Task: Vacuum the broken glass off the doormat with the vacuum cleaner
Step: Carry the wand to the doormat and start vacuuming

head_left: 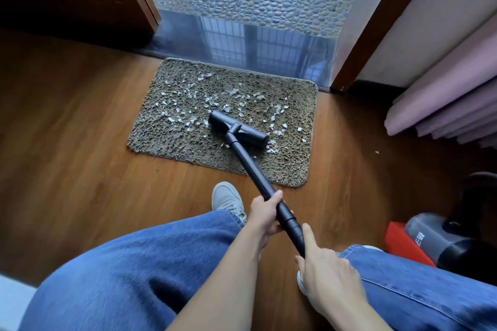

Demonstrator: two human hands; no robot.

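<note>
Two hands grasp the stiff, light-looking vacuum wand (250,166), left hand (265,212) above right hand (322,271), its floor head (239,130) resting mid-doormat (166,140) among sharp glass shards (204,99).

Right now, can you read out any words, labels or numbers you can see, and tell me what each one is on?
Pale characters on the dark vacuum body at lower right: too blurred and cut off to read.
Red box beside it: no print shows.
Vacuum wand, floor head, doormat: no text.
</note>
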